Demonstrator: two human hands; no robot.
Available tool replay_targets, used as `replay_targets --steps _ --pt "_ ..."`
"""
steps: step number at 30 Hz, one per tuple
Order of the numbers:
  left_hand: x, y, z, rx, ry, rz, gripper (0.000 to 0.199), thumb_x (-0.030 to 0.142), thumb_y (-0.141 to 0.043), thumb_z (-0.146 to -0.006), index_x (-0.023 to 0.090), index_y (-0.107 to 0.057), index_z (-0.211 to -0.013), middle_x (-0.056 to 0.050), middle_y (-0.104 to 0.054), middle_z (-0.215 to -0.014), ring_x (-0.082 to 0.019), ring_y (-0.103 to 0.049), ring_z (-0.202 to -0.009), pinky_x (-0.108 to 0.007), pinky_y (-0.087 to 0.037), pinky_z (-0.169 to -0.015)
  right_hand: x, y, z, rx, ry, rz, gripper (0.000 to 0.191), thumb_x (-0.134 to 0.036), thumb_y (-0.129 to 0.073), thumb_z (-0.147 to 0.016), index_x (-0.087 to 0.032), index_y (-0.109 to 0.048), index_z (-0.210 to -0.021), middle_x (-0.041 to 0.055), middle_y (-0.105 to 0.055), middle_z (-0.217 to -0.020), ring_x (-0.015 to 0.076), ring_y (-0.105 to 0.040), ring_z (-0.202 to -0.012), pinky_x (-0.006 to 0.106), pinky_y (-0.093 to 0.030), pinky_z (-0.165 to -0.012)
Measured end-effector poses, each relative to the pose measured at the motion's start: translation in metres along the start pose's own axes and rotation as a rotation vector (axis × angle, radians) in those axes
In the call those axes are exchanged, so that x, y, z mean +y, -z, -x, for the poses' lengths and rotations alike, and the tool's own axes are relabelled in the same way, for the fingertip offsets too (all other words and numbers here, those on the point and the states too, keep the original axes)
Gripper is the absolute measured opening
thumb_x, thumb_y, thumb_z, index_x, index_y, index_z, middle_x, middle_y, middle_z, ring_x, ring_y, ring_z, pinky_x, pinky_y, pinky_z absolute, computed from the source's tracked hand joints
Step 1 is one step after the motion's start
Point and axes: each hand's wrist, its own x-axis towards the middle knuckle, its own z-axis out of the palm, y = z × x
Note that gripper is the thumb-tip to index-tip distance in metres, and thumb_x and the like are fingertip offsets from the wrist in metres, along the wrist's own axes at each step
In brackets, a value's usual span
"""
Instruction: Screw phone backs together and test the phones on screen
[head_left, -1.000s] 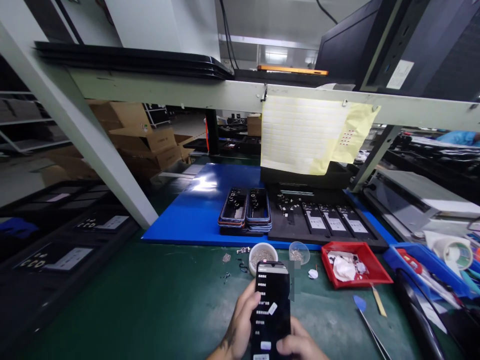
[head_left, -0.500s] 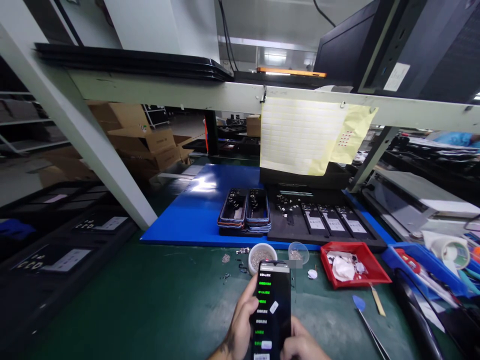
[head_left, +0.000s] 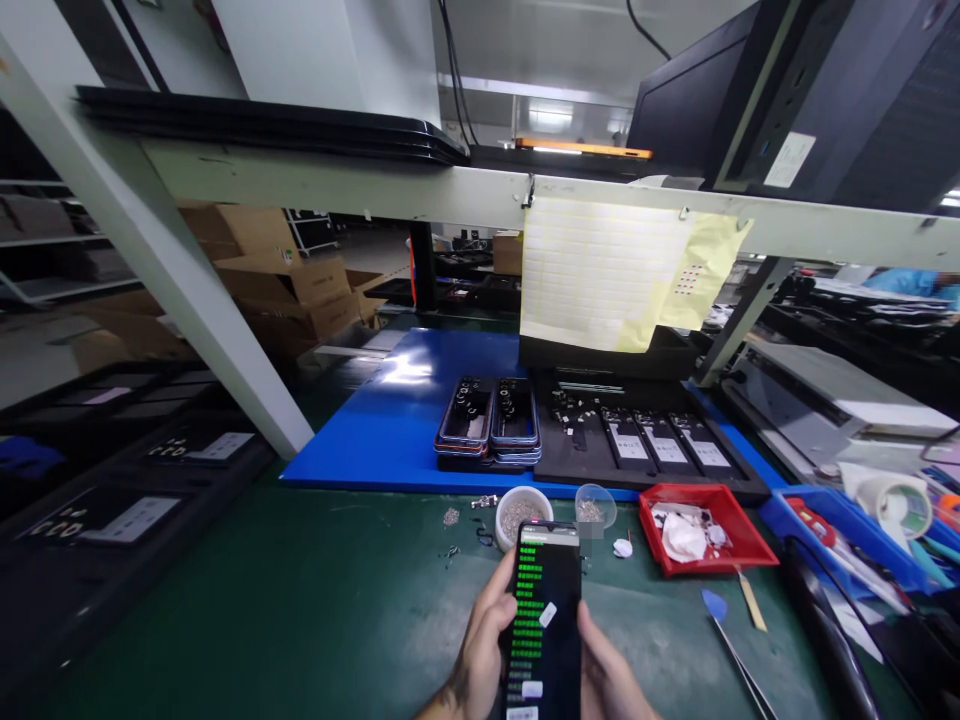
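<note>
Head view: phone [head_left: 556, 575] in both hands, screen lit, over the tabletop [head_left: 300, 600].
In the head view, your left hand [head_left: 482, 645] is closing around the phone's left side, its thumb lapping the screen edge, and your right hand [head_left: 606, 665] is gripping the right side, thumb along the edge; fingers behind are hiding, so back support is not verifiable. The phone is showing green text lines, its top end appearing just before the white bowl [head_left: 502, 522] and its lower end running out of frame. Judged handling: light, rigid, slick on the glass, fragile if dropped or pressed hard. You are best holding it by both long side edges, below mid-length, with light pressure and thumbs clear of the two white stickers [head_left: 548, 614].
</note>
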Motion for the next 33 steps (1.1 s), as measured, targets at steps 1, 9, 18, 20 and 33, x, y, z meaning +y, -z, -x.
replay_targets --steps 1,9,18,20,33 --pt "0.000 0.000 0.000 0.000 -0.003 -0.003 0.048 0.033 -0.047 -0.089 0.021 -0.050 -0.135 -0.003 -0.053 -0.140 -0.030 -0.036 -0.134 -0.036 -0.029 -0.109 -0.002 -0.001 0.001 0.005 0.002 0.001 0.072 -0.068 -0.062 -0.075 -0.015 -0.060 -0.124 0.0162 -0.066 -0.117 0.0374 -0.056 -0.113 0.056 -0.041 -0.093" --pt "-0.001 0.002 0.001 0.022 0.038 0.014 0.048 0.028 -0.051 -0.086 0.022 -0.052 -0.134 -0.002 -0.056 -0.137 -0.028 -0.040 -0.133 -0.032 -0.033 -0.107 0.001 -0.001 0.001 0.085 0.021 -0.043 0.061 -0.054 -0.074 -0.073 -0.012 -0.065 -0.116 0.0186 -0.068 -0.112 0.0397 -0.058 -0.110 0.058 -0.041 -0.093" --pt "-0.003 0.003 0.001 0.022 0.063 0.068 0.050 0.025 -0.051 -0.085 0.021 -0.050 -0.135 -0.003 -0.059 -0.133 -0.027 -0.045 -0.129 -0.031 -0.040 -0.100 0.015 0.009 -0.003 0.220 0.091 -0.158 0.041 -0.034 -0.084 -0.065 -0.008 -0.072 -0.094 0.0176 -0.074 -0.091 0.0359 -0.063 -0.102 0.052 -0.041 -0.094" --pt "-0.002 0.003 0.001 0.026 0.058 0.070 0.050 0.024 -0.051 -0.084 0.021 -0.051 -0.134 -0.003 -0.060 -0.132 -0.027 -0.045 -0.128 -0.030 -0.041 -0.100 0.017 0.011 -0.004 0.228 0.090 -0.159 0.041 -0.034 -0.083 -0.065 -0.008 -0.072 -0.095 0.0176 -0.074 -0.090 0.0363 -0.063 -0.102 0.053 -0.041 -0.094" --pt "-0.001 0.002 0.001 0.019 0.046 0.046 0.050 0.024 -0.051 -0.085 0.021 -0.051 -0.134 -0.005 -0.063 -0.128 -0.028 -0.056 -0.116 -0.032 -0.042 -0.094 0.008 0.007 0.000 0.077 0.028 -0.080 0.054 -0.048 -0.073 -0.071 -0.012 -0.066 -0.110 0.0142 -0.073 -0.099 0.0344 -0.062 -0.102 0.052 -0.039 -0.094"
